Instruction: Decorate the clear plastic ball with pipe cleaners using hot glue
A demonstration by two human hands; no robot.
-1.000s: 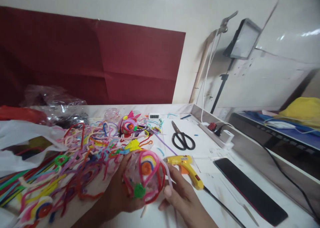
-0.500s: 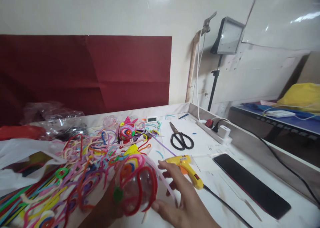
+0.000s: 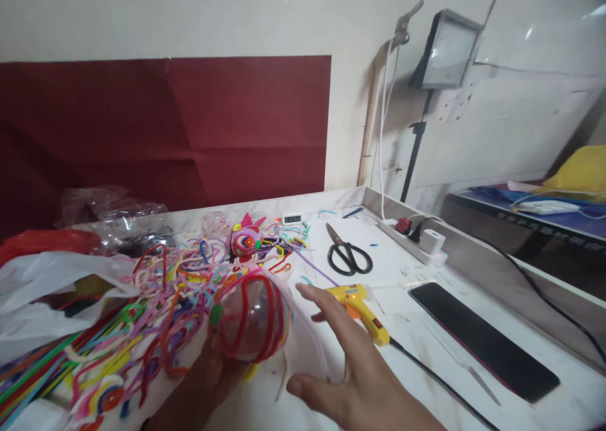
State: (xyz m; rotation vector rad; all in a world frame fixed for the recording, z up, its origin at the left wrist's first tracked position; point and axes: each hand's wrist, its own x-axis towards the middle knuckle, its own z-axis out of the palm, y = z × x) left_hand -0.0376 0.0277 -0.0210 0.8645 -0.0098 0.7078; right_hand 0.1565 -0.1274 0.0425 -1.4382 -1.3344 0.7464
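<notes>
A clear plastic ball (image 3: 255,317) with red pipe cleaners curved over it and a green dot on its left sits in my left hand (image 3: 208,368), whose fingers are mostly hidden behind it. My right hand (image 3: 350,355) is beside the ball, thumb and fingers spread, holding nothing. A pale lilac pipe cleaner (image 3: 310,327) trails from the ball past the right hand's fingers; I see no grip on it. Just beyond that hand lies a yellow hot glue gun (image 3: 364,314). Behind the ball rests a finished-looking pipe-cleaner fish (image 3: 247,238) with a pink crest.
Loose pipe cleaners (image 3: 175,292) heap across the left side, with a white plastic bag (image 3: 42,286) there. Black-handled scissors (image 3: 348,257), a black phone (image 3: 483,339), tweezers (image 3: 480,383) and a small digital display (image 3: 292,219) lie on the table. A power strip (image 3: 416,245) runs along the right rim.
The ball has turned in my left hand, so its colourful coiled side faces away and the red-striped clear side shows. My right hand has opened wider and come off the ball.
</notes>
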